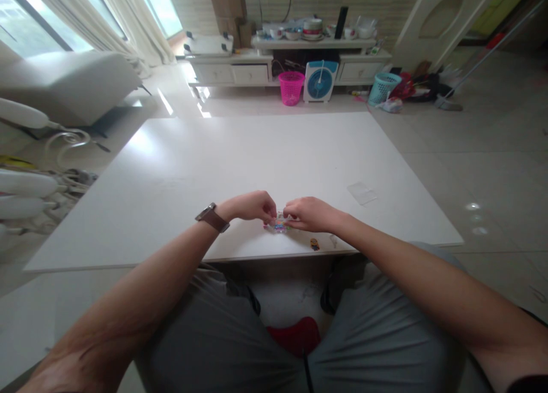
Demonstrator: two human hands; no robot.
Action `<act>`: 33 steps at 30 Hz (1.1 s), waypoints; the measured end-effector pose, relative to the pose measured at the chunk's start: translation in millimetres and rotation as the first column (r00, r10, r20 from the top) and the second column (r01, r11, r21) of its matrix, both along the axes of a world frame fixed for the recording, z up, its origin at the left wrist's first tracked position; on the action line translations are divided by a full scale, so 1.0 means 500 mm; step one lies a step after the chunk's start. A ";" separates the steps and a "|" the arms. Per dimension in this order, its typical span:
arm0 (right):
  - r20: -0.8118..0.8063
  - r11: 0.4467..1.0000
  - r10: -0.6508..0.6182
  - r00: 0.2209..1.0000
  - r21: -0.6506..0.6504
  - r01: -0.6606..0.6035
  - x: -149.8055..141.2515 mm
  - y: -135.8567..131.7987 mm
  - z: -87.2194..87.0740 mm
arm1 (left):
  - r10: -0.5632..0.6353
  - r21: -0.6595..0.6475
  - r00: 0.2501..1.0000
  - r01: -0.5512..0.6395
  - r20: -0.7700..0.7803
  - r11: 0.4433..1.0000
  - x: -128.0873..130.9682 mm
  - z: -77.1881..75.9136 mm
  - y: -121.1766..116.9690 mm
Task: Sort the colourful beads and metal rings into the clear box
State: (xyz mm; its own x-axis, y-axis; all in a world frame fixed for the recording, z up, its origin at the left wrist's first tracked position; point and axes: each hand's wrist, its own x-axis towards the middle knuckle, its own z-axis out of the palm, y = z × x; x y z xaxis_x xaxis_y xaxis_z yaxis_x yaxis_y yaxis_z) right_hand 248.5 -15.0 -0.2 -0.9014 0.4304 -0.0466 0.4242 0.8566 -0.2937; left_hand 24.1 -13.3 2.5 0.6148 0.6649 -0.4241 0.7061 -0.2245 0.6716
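Note:
Near the front edge of the white table (pixel 257 153), both hands meet at a small, shiny, multicoloured item (pixel 280 227). It looks like a clear packet with colourful bits, but it is too small to make out fully. My left hand (pixel 259 205), below a wristwatch (pixel 213 217), pinches its left side. My right hand (pixel 309 214) has its fingers closed on its right side. The fingers partly cover the item. Just right of it lies a flat yellow-and-dark cartoon figure (pixel 314 244), with a small clear scrap (pixel 333 241) beside it.
A clear plastic sheet (pixel 362 193) lies on the table to the right. Beyond the table stand a pink basket (pixel 291 88), a blue fan (pixel 320 81) and a light-blue basket (pixel 384 89), in front of a cabinet holding dishes. White chairs (pixel 25 184) are at the left.

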 end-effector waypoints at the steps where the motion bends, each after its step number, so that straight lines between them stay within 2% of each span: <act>1: -0.039 1.000 0.005 0.999 -0.008 -0.006 -0.001 0.000 0.000 | 0.001 0.002 1.000 -0.001 0.023 1.000 0.002 0.000 -0.001; 8: -0.231 0.994 0.039 0.972 -0.094 -0.062 -0.007 -0.004 -0.001 | 0.033 -0.020 0.991 -0.031 0.131 0.999 0.005 0.000 -0.001; 20: -0.261 0.998 0.000 0.965 -0.066 -0.018 -0.009 -0.005 -0.002 | 0.114 -0.087 0.974 -0.099 0.198 0.991 0.012 0.004 -0.007; 24: -0.264 0.998 -0.009 0.964 -0.064 -0.008 -0.009 -0.006 -0.003 | 0.121 -0.071 0.972 -0.109 0.199 0.991 0.010 0.001 -0.006; 29: -0.300 0.997 -0.027 0.954 -0.075 0.005 -0.012 -0.006 -0.002 | 0.142 -0.125 0.956 -0.113 0.256 0.986 0.010 0.003 -0.009; 33: -0.304 0.994 -0.025 0.952 -0.107 -0.007 -0.014 -0.005 0.001 | 0.119 -0.103 0.961 -0.095 0.252 0.990 0.010 0.002 -0.008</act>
State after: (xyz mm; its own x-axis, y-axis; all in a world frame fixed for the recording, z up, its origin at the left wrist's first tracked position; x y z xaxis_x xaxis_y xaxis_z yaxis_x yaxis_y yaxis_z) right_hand 241.6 -17.6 0.1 -0.8760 0.4461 0.1836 0.3081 0.8103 -0.4985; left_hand 29.2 -17.4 3.4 0.6380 0.6994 -0.3222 0.5241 -0.0879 0.8471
